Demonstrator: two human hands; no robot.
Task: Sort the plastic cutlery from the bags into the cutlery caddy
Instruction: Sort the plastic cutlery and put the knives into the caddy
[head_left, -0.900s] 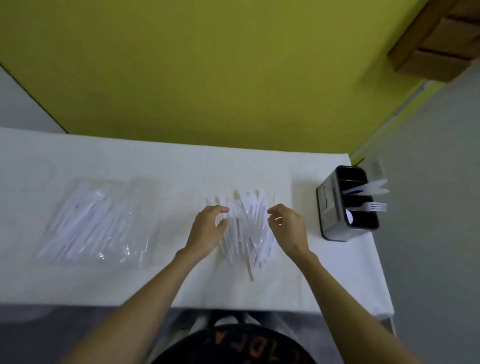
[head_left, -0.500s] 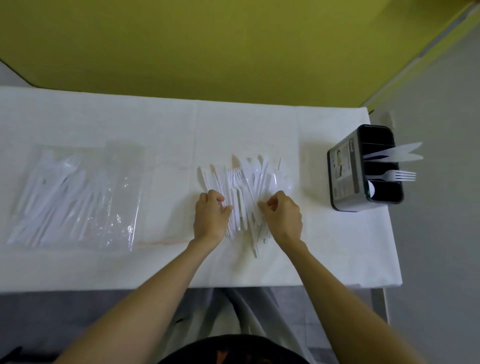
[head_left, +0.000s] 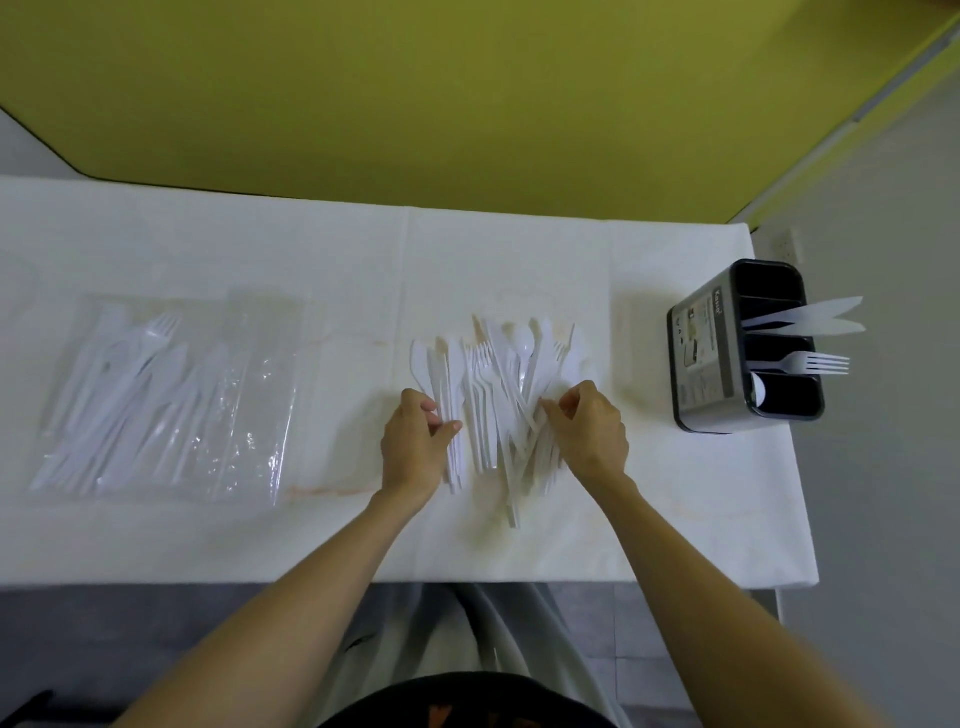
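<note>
- The loose cutlery (head_left: 498, 395) lies mid-frame on the table (head_left: 311, 249). The left hand (head_left: 415, 441) pinches handles at its left edge, and the right hand (head_left: 589, 434) pinches handles at its right.
- It is best to draw out one type at a time, by the handles.
- The caddy (head_left: 701, 364), at right of frame, holds two knives (head_left: 810, 317), a fork (head_left: 810, 362) and a spoon (head_left: 757, 393), each kind in its own compartment.
- The bag (head_left: 171, 395), at left of frame, holds more cutlery.

caddy label (head_left: 700, 353) text too small to read.

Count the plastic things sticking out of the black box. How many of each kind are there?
Knives: 2
Forks: 1
Spoons: 1 (only a round white end shows)
Total: 4
</note>
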